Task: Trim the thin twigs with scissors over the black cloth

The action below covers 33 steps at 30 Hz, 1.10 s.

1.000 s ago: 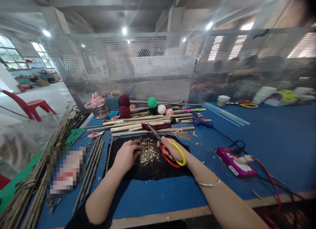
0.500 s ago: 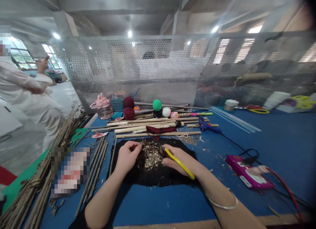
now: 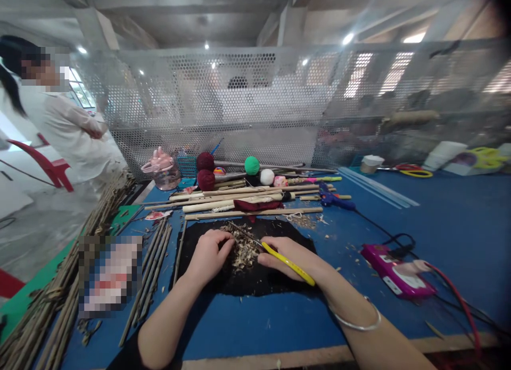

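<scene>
My right hand [image 3: 284, 257] is wrapped round a yellow-handled tool [image 3: 288, 262], whose dark, thin front end points left over a pile of pale chips [image 3: 244, 252]. The chips lie on a black cloth [image 3: 275, 285] on the blue table. At the left side of the pile is my left hand [image 3: 211, 251], its thumb and fingers pressed together at the chips. Whatever may be between those fingertips is too small to make out.
Wooden sticks [image 3: 255, 213] lie behind the cloth, near yarn balls [image 3: 206, 179] and a blue glue gun [image 3: 336, 199]. Bundled twigs [image 3: 59, 295] lie at left, a magenta power strip [image 3: 399, 274] at right. A person [image 3: 72, 125] stands beyond the table's left side.
The tool's tip now reaches farther left across the chips. At the left, the person has come more into view, with the arms now lower, near the waist. The view has shifted slightly.
</scene>
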### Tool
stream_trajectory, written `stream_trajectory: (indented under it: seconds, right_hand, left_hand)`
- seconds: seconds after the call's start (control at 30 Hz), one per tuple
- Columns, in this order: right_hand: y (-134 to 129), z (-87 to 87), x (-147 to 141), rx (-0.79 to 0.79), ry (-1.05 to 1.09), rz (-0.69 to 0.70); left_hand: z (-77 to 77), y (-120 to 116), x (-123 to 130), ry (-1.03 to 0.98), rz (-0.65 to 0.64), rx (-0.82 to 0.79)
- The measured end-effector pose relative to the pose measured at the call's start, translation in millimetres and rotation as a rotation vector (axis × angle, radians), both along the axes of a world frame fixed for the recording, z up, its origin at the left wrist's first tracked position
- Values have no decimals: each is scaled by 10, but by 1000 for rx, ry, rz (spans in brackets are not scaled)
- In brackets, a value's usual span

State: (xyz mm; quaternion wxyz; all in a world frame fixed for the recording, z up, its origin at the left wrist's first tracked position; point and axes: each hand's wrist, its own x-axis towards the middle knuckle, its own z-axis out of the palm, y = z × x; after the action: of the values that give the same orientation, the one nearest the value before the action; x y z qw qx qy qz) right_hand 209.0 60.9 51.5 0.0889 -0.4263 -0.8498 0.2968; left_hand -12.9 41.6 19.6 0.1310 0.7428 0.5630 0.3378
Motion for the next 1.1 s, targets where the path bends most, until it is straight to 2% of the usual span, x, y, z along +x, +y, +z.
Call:
stream_trajectory:
  seconds: [0.6, 0.93, 1.0, 1.1]
  right_hand:
    - [95, 18, 160, -106, 8, 75]
    - [69, 5, 82, -84, -81, 45]
    - [47, 27, 68, -123, -87, 12]
    - [-13, 58, 83, -327, -73, -119]
  left_hand:
    - [24, -18, -38, 197, -35, -7]
    - [42, -25, -40, 267, -56, -24]
    - [42, -24, -45, 260, -58, -20]
    - [29, -14, -55, 210, -65, -12]
